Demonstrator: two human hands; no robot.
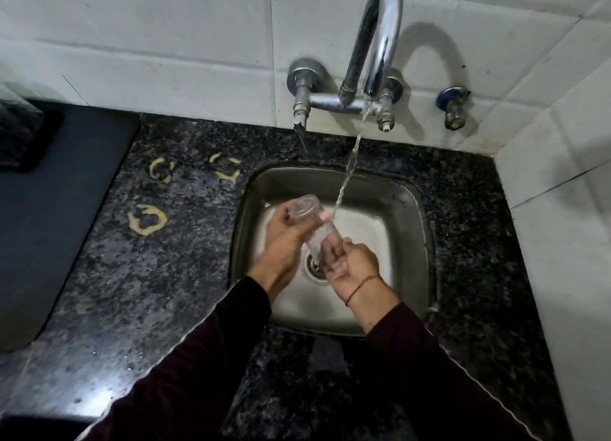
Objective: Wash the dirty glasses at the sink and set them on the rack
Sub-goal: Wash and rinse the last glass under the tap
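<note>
Both hands grasp one clear drinking glass (312,224) over the steel sink (410,215). Left hand (286,239) wraps its fingers round the upper end, at about 10 o'clock from the drain (314,263); a fingertip shows on the far side of the wall. Right hand (350,263) curls its fingers round the lower end, just above the drain; whether any fingers sit inside the glass cannot be told. Glass lies tilted, one end up toward 11 o'clock, the other down toward 5 o'clock.

Water stream (350,163) falls from the chrome tap spout (380,40) at 12 o'clock and meets the glass near its middle. Red thread bracelet (360,287) circles the right wrist. Dark maroon sleeves (205,351) cover both forearms.

Sink is set in a speckled black granite counter (165,275). Yellowish ring stains (147,220) mark the counter at 9 o'clock from the sink. Dark mat (49,209) lies further out at 9 o'clock. Small blue-capped valve (454,106) sits on the white tiled wall (165,44) at 1 o'clock.
</note>
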